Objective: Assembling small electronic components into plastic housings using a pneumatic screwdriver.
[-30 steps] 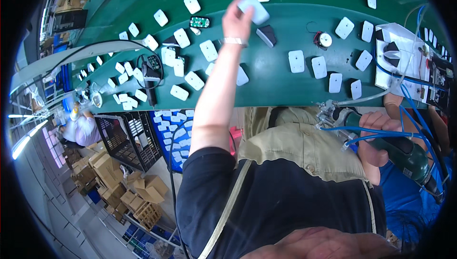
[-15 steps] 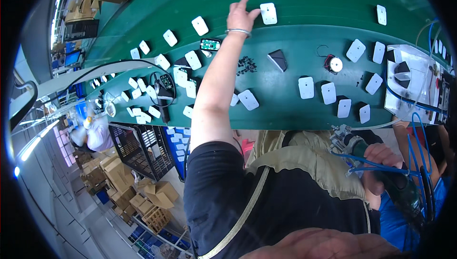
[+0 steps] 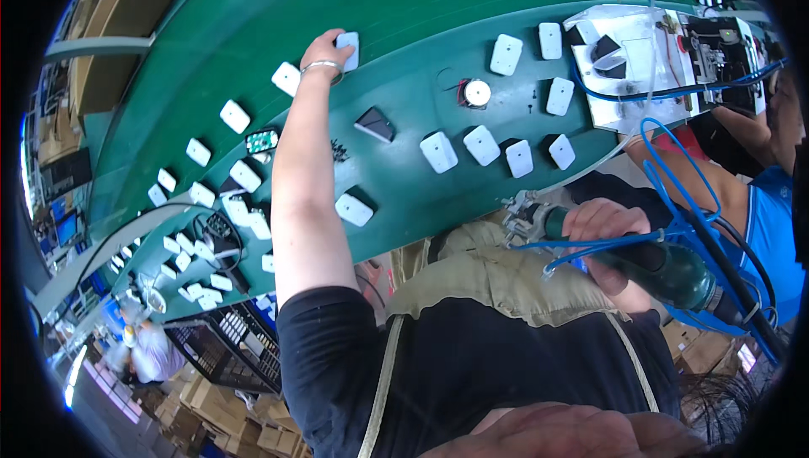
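Note:
At the belt's inner edge, my left hand (image 3: 324, 51) grips a small white plastic case (image 3: 350, 52), thumb lying on its face. Another white case (image 3: 286, 80) rests just to the left of my wrist. My right hand (image 3: 603, 235) is wrapped round a green power screwdriver (image 3: 674, 275) with a metal head (image 3: 524, 216), held in front of my body. Thin blue hoses run along the tool. Right of my left forearm lie a black wedge-shaped case (image 3: 376, 124) and a scatter of tiny black parts (image 3: 339, 151). A green circuit board (image 3: 261, 141) sits left of the forearm.
Several white cases stand across the green bench, including one case (image 3: 439, 153) near its front. A white disc (image 3: 477, 94) with wires lies mid-bench. To the right is a white fixture board (image 3: 619, 104) beside a co-worker's arm (image 3: 704, 173). A black crate (image 3: 221, 348) stands lower left.
My left hand has gone from open beside a white case to gripping it. The view has shifted, moving the bench leftward in the picture. My right hand still holds the screwdriver.

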`<state>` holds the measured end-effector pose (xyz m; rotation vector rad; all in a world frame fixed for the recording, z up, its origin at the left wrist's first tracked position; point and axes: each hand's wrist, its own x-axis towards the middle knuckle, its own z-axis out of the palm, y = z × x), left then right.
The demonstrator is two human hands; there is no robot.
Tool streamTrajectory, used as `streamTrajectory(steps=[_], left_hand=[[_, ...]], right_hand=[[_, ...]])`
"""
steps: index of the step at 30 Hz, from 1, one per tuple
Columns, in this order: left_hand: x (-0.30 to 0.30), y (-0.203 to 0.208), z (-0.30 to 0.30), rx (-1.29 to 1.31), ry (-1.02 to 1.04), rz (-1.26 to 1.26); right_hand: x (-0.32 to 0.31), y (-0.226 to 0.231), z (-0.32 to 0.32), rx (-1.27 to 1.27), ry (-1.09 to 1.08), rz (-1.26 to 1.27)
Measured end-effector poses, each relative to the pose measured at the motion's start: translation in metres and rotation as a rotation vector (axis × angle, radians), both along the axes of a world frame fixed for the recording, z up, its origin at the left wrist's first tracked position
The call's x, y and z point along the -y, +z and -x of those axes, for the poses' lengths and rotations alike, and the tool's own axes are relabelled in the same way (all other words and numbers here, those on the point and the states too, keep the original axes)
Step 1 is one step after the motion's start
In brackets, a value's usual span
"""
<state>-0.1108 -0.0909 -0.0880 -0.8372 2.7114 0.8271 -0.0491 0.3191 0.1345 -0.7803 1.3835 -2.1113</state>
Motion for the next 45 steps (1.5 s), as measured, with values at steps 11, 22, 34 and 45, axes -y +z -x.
streamTrajectory(steps=[11,22,34,45], left_hand=[[-0.135,0.086,-0.149,-0.262,0.148,-0.624],[-0.252,0.042,-0.232,-0.309,0.559,-1.190],[-0.259,0.046,-0.233,-0.326,0.538,-1.081],[-0.257,0.051,-0.228,-0.355,0.531,-1.135]], right_hand=[[-0.016,-0.028,0.009,-0.174,-0.056,0.105],[0.018,-0.020,0.001,-0.148,0.133,0.205],[0.030,-0.015,-0.006,-0.134,0.177,0.169],[0.034,-0.014,-0.012,-0.081,0.125,0.166]])
